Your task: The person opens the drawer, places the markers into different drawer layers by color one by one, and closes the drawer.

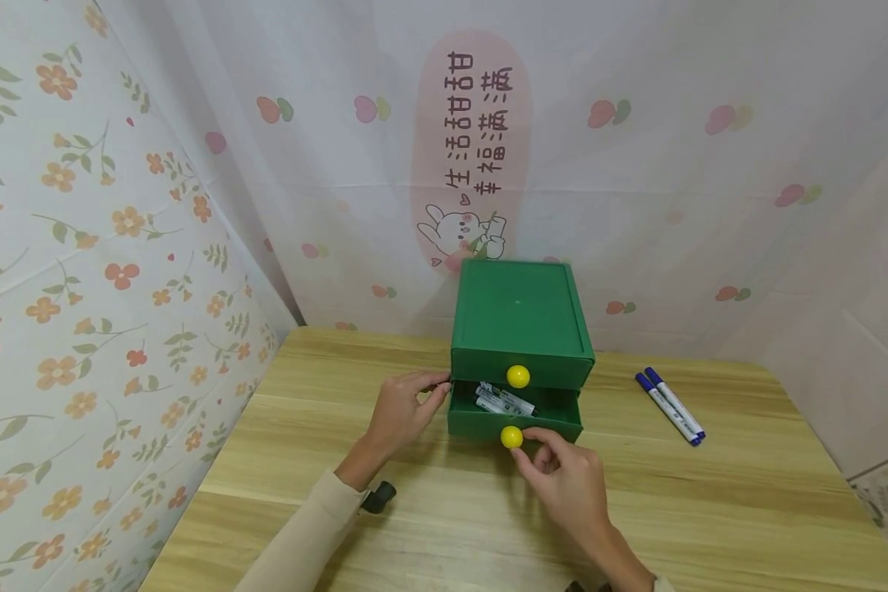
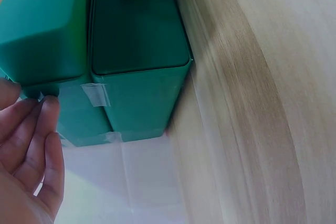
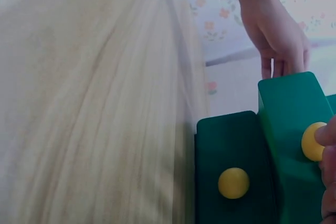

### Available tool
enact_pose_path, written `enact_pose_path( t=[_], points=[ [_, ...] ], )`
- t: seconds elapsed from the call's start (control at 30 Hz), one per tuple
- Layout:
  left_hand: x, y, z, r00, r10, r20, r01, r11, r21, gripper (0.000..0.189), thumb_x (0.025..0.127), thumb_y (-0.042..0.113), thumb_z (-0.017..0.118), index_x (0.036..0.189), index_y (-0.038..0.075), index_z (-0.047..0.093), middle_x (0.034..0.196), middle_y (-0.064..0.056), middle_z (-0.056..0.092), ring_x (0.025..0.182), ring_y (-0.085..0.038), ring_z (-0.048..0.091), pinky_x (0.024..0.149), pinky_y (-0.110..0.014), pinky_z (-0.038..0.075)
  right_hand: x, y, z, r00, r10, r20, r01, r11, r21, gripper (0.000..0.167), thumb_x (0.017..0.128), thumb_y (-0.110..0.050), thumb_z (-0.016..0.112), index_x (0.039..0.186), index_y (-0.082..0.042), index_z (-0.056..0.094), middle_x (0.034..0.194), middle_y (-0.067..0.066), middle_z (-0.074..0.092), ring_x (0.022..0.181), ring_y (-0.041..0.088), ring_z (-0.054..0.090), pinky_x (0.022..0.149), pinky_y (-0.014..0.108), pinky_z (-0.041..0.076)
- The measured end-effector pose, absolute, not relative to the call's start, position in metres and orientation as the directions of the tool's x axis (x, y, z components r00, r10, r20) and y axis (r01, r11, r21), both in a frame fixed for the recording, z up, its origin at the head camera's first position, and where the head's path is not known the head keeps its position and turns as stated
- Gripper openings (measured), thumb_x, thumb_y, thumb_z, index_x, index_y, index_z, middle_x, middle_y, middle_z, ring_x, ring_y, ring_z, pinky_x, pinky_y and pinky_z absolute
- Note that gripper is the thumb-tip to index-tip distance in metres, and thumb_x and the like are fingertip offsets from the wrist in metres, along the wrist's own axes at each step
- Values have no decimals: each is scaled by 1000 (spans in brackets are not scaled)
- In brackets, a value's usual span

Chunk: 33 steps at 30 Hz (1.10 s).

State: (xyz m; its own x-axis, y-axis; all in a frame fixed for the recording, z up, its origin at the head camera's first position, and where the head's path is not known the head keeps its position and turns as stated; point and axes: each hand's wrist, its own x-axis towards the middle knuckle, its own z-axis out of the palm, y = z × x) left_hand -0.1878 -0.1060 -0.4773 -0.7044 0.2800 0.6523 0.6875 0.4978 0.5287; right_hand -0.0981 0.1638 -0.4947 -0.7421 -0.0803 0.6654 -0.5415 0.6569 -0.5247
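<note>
Bench (image 1: 333, 395) stretched from its left edge to left grip (image 1: 402, 409), which touched side of green cabinet (image 1: 518, 308) near back edge; pinch or press, could not tell. Pulled-out drawer (image 1: 466, 425) jutted toward front edge, hiding bottom drawer (image 3: 233, 145) from head view; markers (image 1: 505, 400) inside overlapped. Right grip (image 1: 573, 485), cut off in right-wrist view, pinched yellow knob (image 1: 511, 437). Two blue-capped markers (image 1: 668, 411) lay toward back right corner.
</note>
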Motion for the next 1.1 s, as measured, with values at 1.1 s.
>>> enact_pose_path(
  t=[1.1],
  points=[
    [-190,-106,-482,-703,271,657,689,487,536,18,103,12,79,114,-2,84,106,-12,83,94,-25,82,76,-39,68,-143,163,-494,-732,-66,678,-557,630,-541,20,84,-1,93,99,0,80,61,-15,56,51,-5,46,48,19,44]
  ],
)
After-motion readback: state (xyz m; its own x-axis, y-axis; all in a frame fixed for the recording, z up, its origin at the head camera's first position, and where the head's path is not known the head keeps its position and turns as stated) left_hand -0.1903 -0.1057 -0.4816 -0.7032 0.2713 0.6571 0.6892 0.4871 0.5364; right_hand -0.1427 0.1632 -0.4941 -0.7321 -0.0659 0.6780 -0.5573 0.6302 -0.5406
